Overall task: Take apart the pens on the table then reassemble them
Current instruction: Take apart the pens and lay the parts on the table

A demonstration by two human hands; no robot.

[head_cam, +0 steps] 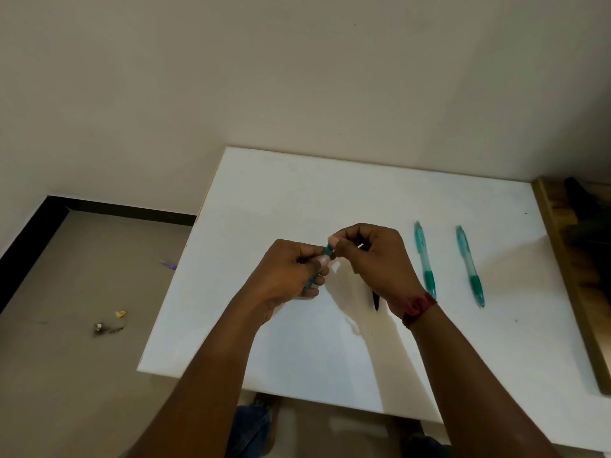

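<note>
Above the middle of the white table [297, 193], both hands meet on one teal pen part [328, 251]. My left hand [291, 276] grips its teal barrel, fingers curled round it. My right hand [373, 256] pinches the part's upper end between thumb and forefinger; a small pale piece shows inside its curled fingers. Two whole teal pens lie side by side to the right, one [425, 259] nearer my right wrist, the other [470, 266] further right. A dark thin pen piece [376, 302] lies on the table, partly hidden under my right wrist.
A wooden board [572, 276] runs along the table's right edge with a dark object on it. The table's left edge drops to a beige floor with small bits of litter [109, 325]. A wall stands behind the table.
</note>
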